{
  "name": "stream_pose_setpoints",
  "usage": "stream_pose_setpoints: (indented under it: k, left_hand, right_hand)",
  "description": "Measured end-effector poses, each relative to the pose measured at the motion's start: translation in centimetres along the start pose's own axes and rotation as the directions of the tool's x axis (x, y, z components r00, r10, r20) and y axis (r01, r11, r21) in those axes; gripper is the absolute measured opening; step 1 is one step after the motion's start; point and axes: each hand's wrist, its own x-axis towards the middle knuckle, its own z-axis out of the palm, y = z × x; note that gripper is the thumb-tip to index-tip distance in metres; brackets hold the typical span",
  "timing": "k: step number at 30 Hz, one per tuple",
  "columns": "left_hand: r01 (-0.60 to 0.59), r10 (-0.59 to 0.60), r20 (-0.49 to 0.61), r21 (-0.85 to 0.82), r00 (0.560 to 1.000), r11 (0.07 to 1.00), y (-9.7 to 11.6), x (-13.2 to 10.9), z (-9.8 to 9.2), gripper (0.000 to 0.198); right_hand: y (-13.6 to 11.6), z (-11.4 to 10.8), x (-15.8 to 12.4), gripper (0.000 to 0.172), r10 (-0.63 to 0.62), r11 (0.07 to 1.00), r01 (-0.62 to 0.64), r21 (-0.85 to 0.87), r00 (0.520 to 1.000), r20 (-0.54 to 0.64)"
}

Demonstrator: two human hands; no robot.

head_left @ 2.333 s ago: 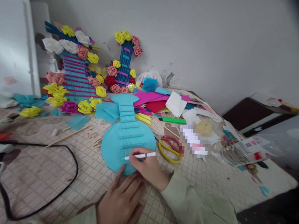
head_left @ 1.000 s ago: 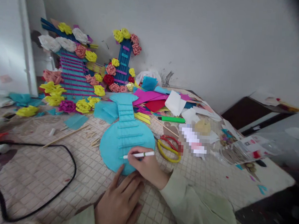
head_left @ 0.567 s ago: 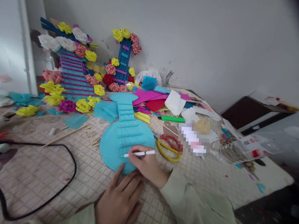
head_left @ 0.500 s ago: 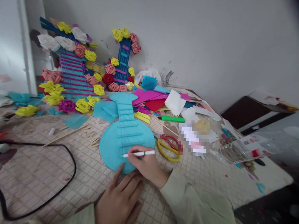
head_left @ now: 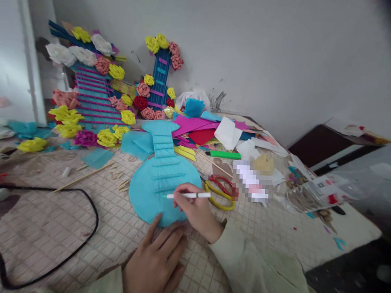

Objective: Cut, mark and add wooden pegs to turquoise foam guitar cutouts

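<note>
A turquoise paper guitar shape point(head_left: 158, 170) lies flat on the tiled surface in front of me. My right hand point(head_left: 195, 210) is closed round a white pen point(head_left: 189, 195), its tip touching the round lower body of the shape. My left hand point(head_left: 158, 260) lies flat with fingers stretched out, its fingertips pressing on the shape's near edge.
Yellow-and-red scissors point(head_left: 220, 191) lie just right of the shape, with a green marker point(head_left: 224, 154) and a heap of coloured paper point(head_left: 209, 132) behind. Two flower-decorated paper guitars point(head_left: 96, 97) lean on the wall. A black cable point(head_left: 63, 227) loops at left. Wooden sticks point(head_left: 85, 175) lie nearby.
My right hand with the pen has lifted slightly and shifted right and up along the shape's body. The left hand has stayed put. The view has drifted a little.
</note>
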Motion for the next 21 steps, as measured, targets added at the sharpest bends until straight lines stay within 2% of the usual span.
stream_pose_setpoints:
  k: [4,9,11,15,21]
  left_hand:
    - [-0.019,0.018,-0.017,-0.064,1.0,0.998,-0.2,-0.2,0.3,0.031]
    - [-0.054,0.051,-0.044,-0.077,0.998,0.996,-0.7,0.0,0.1,0.029]
    - [-0.057,0.057,-0.005,-0.016,0.998,0.998,-0.9,0.2,-0.2,0.035]
    - [-0.048,0.035,0.095,0.136,0.995,0.99,-1.2,0.7,-0.7,0.046]
    - [-0.041,0.028,0.075,0.179,0.997,0.983,-1.2,0.5,-0.5,0.047]
  right_hand:
    - [-0.3,-1.4,0.7,0.015,-0.03,0.991,0.039,0.125,0.997,-0.067]
    - [-0.6,-3.1,1.2,0.017,-0.05,0.992,0.07,0.103,0.982,-0.183]
    - [-0.5,-3.4,1.1,0.018,-0.053,0.994,0.072,0.088,0.977,-0.205]
    - [0.1,-3.3,0.6,0.014,-0.053,0.999,0.054,0.006,0.992,-0.113]
    - [0.0,-1.8,0.0,0.004,-0.054,0.981,0.062,-0.186,0.997,0.046]
